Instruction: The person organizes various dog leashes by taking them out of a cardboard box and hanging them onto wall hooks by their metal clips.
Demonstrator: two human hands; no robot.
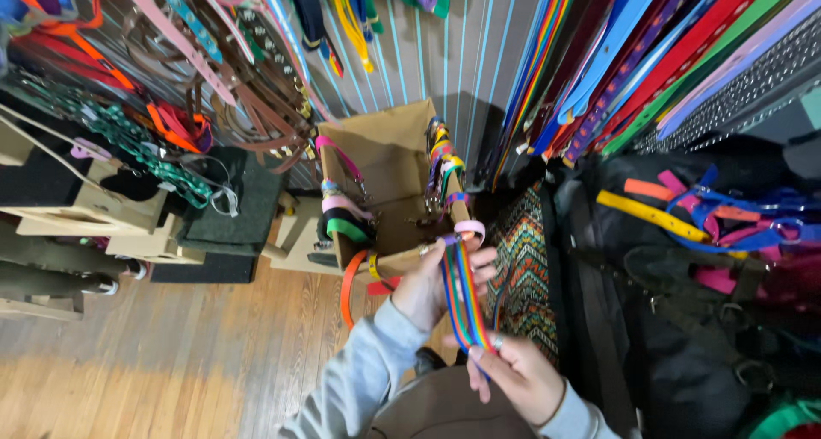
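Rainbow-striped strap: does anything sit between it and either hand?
Nothing visible does. The left hand grips the upper part of the rainbow-striped strap beside the open cardboard box, and the right hand pinches its lower end directly.

Strap (463, 298): rainbow-striped, in blue, green, yellow, orange and red. Cardboard box (389, 161): plain brown. Collars (344, 218) hung on its edge: pink, green, black. Loop (347, 287): orange. Woven fabric (526, 264): zigzag-patterned, multicoloured, possibly a rug. Sleeves (363, 379): grey. Floor (171, 362): light wood.
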